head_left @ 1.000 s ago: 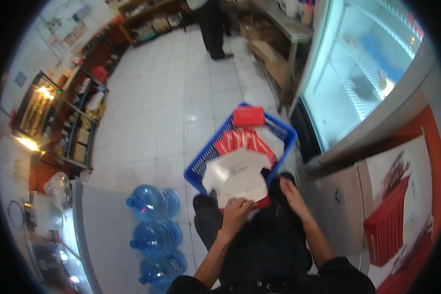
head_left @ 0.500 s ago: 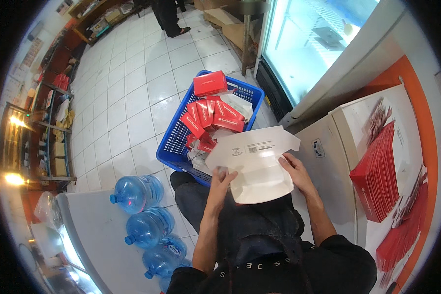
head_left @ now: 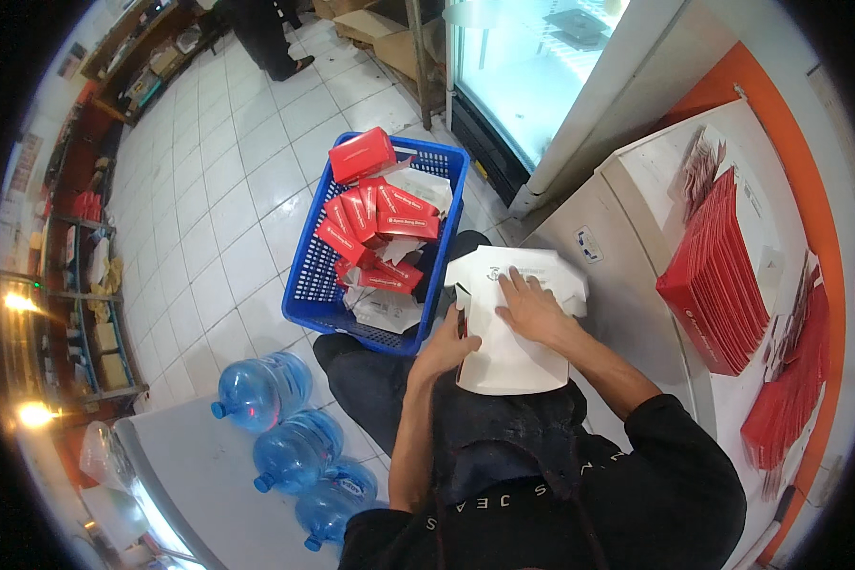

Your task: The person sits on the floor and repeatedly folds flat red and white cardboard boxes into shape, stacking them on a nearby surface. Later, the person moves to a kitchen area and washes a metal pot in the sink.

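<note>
A partly folded paper food box (head_left: 511,369), white inside with a sliver of red at its left edge, lies across my lap. My left hand (head_left: 446,348) grips that left edge, with the thumb on the white side and the other fingers partly hidden. My right hand (head_left: 539,312) lies on the box's white face, palm down and fingers spread. Just beyond my left knee stands a blue plastic basket (head_left: 299,296). Several folded red boxes (head_left: 359,217) are heaped in it, with white flaps showing among them.
Stacks of flat red cartons (head_left: 714,285) rest on a white surface at right. Several large blue water bottles (head_left: 299,448) line the lower left. A lit glass-door fridge (head_left: 518,81) stands ahead. A person (head_left: 261,38) in dark clothes stands on the tiled floor far off.
My right hand has gone from the box's right edge onto its white face. My left hand now holds the left edge lower, and the box's shape has changed. The view has shifted right.
</note>
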{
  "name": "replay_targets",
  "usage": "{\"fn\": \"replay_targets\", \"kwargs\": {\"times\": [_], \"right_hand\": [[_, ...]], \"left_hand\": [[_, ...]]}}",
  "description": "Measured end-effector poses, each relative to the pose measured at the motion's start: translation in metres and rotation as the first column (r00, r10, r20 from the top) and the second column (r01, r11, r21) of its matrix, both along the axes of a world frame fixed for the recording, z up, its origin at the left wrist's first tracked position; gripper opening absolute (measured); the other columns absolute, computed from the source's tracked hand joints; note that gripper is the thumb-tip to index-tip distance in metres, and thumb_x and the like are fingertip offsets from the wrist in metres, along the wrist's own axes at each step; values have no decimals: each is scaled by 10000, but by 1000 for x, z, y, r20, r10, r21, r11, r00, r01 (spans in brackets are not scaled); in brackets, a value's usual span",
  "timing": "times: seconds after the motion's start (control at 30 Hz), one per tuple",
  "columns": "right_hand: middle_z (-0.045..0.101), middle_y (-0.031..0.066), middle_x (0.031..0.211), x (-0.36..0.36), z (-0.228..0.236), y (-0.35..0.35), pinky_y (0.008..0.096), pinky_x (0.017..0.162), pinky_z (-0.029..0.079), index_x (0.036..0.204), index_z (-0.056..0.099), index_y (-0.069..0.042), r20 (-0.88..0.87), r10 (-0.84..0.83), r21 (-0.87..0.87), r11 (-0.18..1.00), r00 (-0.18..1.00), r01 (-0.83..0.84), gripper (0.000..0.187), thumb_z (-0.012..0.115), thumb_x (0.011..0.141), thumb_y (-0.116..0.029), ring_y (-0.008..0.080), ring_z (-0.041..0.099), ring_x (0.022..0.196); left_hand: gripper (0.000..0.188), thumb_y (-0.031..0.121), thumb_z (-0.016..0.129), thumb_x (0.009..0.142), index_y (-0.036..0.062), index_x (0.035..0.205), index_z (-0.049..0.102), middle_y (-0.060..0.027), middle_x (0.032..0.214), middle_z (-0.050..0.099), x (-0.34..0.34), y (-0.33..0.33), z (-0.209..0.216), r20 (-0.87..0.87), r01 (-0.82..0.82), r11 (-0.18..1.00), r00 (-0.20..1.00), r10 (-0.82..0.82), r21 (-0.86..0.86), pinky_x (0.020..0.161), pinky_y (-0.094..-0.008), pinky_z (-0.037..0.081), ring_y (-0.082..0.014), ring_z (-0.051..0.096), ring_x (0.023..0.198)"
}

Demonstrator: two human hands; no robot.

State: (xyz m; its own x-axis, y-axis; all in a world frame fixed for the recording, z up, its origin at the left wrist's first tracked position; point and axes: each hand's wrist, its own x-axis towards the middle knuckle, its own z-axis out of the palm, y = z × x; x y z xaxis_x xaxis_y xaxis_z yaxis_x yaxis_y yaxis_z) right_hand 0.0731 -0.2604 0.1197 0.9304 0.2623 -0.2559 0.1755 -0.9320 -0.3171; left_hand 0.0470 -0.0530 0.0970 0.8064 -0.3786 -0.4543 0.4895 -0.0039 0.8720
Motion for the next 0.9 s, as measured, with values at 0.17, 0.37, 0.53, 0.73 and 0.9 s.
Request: {"fn": "replay_targets", "kwargs": {"times": [0.17,0.37,0.53,0.73,0.9], "right_hand": [[564,234,1417,-13,-7,-15,470,1091,437,1434,496,-1,207,226,-49,974,952,-221,612,495,1046,-474,462,560,1256],[657,191,1233,-48,125,-4,485,1044,462,1369,563,-9,-283,602,169,798,747,-579,509,535,1030,-387,329,633,1183],[685,127,1196,-52,119,-11,424,1017,465,1328,613,-96,16,515,5,857,857,-515,377,563,961,-163,276,650,1153],[705,58,1244,-30,209,-37,379,949,477,1251,670,-168,486,318,-61,942,814,-331,360,620,905,-80,219,662,1158],[731,87,1150,-31,289,-90,397,889,501,1191,705,-159,765,41,-121,989,643,81,295,596,931,-73,236,694,1075]], "left_hand": [[696,-18,573,805,-47,1485,422,-161,1227,636,-18,19,-6,-7,-198,980,980,198,-25,885,-315,505,-202,614,1063],[623,-15,564,804,-24,1425,504,-137,1124,681,-15,51,14,33,-462,886,887,461,24,855,-284,501,-173,648,973],[657,-20,562,795,-30,1444,462,-145,1221,654,3,44,59,205,-537,839,815,542,-86,950,-291,483,-199,645,1076],[699,83,683,909,-25,1523,367,-171,1340,606,56,1,167,489,-541,799,639,593,-262,1023,-335,461,-220,599,1200],[890,477,687,937,-7,1571,292,-196,1467,530,95,-58,247,727,-29,886,558,399,-464,1039,-398,462,-286,587,1258]]}}
